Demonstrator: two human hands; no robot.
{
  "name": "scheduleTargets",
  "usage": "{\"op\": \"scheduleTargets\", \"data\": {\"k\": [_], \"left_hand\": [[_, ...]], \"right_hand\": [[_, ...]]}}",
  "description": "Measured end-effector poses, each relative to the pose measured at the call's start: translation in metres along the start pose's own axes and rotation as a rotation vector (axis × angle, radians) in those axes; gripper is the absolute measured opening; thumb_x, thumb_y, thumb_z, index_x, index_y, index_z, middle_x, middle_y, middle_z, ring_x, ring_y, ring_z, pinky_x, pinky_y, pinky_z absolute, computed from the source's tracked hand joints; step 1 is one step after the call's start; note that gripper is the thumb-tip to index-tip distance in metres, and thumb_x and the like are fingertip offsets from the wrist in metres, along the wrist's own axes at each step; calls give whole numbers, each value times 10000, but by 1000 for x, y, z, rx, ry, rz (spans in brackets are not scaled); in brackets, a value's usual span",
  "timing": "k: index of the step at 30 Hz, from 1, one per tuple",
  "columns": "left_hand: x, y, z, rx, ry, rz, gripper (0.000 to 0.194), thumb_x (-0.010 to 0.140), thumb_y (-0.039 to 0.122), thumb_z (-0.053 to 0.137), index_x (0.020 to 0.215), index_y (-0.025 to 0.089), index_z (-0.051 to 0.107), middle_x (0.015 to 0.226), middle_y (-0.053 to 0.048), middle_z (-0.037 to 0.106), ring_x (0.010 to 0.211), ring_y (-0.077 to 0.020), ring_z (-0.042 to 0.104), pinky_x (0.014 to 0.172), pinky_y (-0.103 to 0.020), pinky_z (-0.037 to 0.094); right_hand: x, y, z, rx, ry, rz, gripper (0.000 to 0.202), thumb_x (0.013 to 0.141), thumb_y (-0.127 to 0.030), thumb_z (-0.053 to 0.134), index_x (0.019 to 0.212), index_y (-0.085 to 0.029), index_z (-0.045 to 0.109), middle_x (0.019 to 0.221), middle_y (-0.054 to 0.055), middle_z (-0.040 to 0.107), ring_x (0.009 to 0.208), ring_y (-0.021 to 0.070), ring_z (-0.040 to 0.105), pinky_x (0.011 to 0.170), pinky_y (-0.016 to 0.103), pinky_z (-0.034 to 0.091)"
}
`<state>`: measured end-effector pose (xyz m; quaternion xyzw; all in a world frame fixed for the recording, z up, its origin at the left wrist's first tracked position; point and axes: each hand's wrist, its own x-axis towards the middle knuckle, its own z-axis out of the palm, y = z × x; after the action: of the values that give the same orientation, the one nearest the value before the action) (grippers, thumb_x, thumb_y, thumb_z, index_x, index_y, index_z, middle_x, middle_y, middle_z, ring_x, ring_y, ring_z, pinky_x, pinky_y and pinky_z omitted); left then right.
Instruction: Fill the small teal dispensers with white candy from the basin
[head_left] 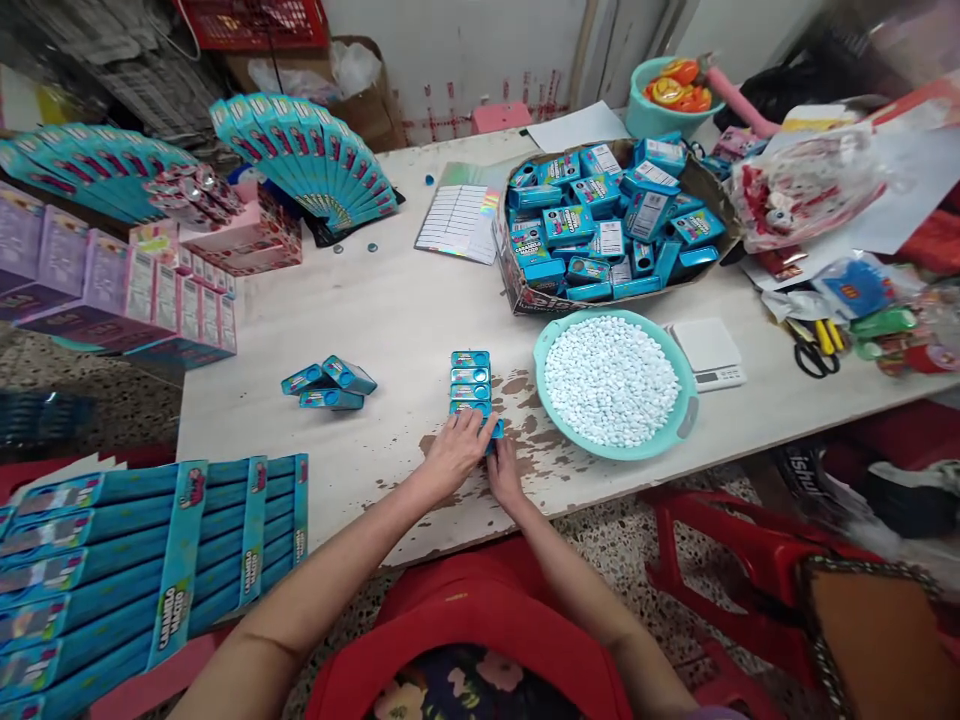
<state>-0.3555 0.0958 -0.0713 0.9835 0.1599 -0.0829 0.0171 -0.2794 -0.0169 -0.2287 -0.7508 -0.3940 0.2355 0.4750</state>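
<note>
boxes point(470, 376) line up on the table point(375, 310), the nearest under my left hand point(459, 445) and by my right hand point(504, 470); i cannot tell if either grips. likely light, stiff, slick: pinch the ends.

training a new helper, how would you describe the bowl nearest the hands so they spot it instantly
On the table, look right of the right hand. In front of the carton of tins sits a teal bowl. It holds white pellets; the smaller bowl at the back holds orange toys.
</note>
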Motion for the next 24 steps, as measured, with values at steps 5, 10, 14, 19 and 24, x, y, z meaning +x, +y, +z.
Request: {"op": "scheduleTargets", "data": {"k": [5, 10, 14, 19, 24], "left_hand": [[-10, -3, 5, -20, -21, -78, 626, 843, 52, 355, 1445, 192, 256, 1347, -199, 431, 1263, -308, 397, 954, -430, 384], [-16, 4, 8, 12, -74, -120, 631, 824, 56, 388, 1437, 158, 278, 1326, -210, 450, 1241, -319, 414, 927, -425, 417], [-19, 3, 10, -39, -86, -135, 677, 771, 53, 470, 1423, 110, 298, 1319, -239, 444, 1252, -346, 402, 960, -452, 395], [-13, -6, 20, -105, -36, -19, 703, 763, 26, 400, 1443, 121, 249, 1391, -206, 400, 1321, -324, 328, 1006, -457, 362], [-16, -6, 39, -81, 152, -67, 669, 774, 21, 387, 1427, 118, 278, 1431, -194, 350, 1341, -325, 290, 1013, -476, 366]], "right_hand": [[-1, -6, -1, -18, 0, -17, 550, 866, -186, 324, 1415, -195, 335, 1331, 130, 454, 1244, 247, 405, 1038, 487, 359], [1, -11, -4, -35, -9, -32, 552, 850, -157, 342, 1399, -204, 371, 1306, 134, 468, 1221, 253, 433, 1030, 491, 376], [0, -13, -5, -47, -14, -36, 515, 865, -160, 345, 1374, -201, 414, 1299, 135, 472, 1230, 240, 435, 1038, 454, 383], [-4, -11, -3, -65, -17, -16, 574, 863, -167, 350, 1433, -173, 286, 1357, 141, 430, 1278, 242, 391, 1051, 480, 365], [-7, -11, -6, -78, -32, -15, 602, 859, -213, 396, 1439, -141, 250, 1387, 156, 402, 1314, 253, 355, 1061, 480, 359]]}}
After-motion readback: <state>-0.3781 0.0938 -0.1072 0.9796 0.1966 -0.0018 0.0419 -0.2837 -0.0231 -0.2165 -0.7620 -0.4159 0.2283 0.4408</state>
